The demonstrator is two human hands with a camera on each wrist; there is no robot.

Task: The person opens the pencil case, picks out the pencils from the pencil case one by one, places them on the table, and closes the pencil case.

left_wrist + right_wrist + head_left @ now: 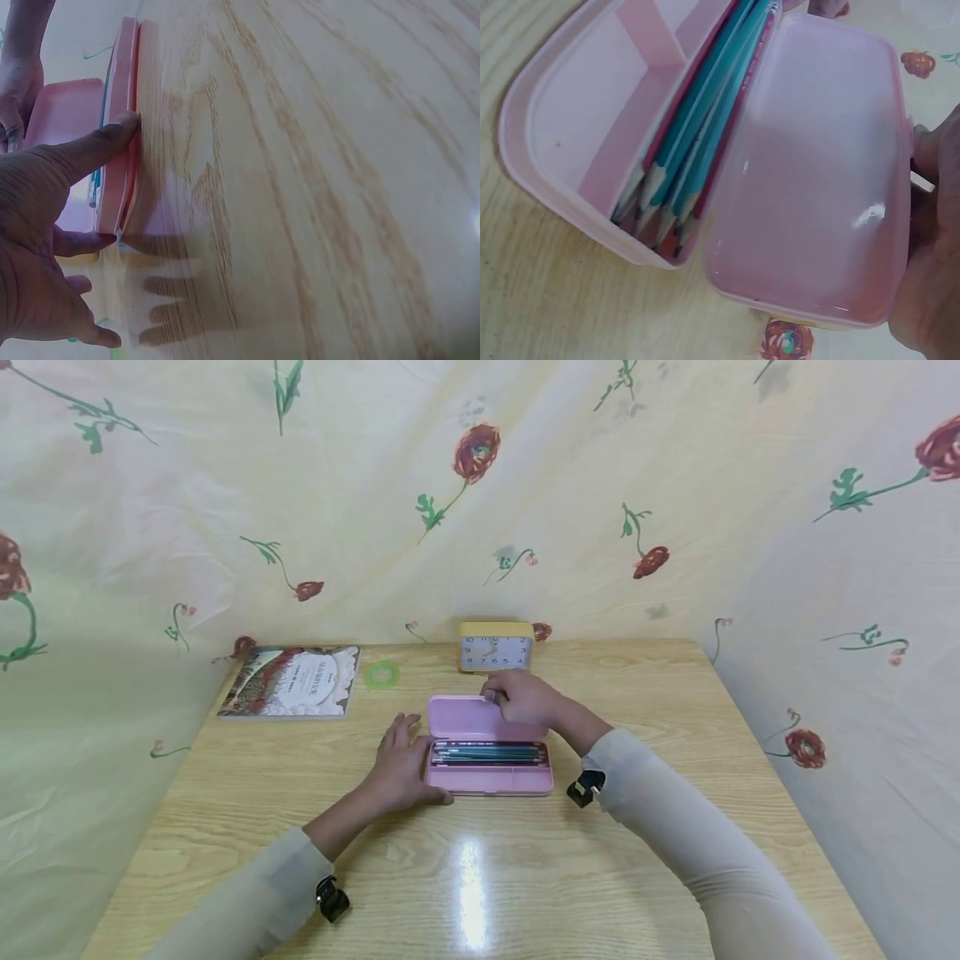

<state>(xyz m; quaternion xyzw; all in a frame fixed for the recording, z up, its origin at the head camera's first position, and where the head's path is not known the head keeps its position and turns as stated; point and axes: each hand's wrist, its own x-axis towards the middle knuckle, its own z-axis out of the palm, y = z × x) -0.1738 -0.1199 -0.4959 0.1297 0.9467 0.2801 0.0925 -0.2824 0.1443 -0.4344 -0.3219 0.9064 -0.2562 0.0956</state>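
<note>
A pink pencil case [472, 782] lies on the table with its lid [456, 718] raised and tilted back. Teal and dark red pencils [697, 127] fill its rear compartment, sharpened tips toward the right end. My left hand [400, 774] holds the left end of the case. In the left wrist view its thumb [112, 139] presses the front wall, the index finger is at the end corner, and the other fingers are spread. My right hand [523, 697] grips the lid's far edge with curled fingers; in the right wrist view they are partly hidden behind the lid.
A yellow alarm clock [496, 647] stands at the table's back edge, just behind the right hand. Back left lies a book [292, 681], with a green ring-shaped roll [382, 674] beside it. Flowered cloth [360, 485] hangs around the wooden table [645, 877].
</note>
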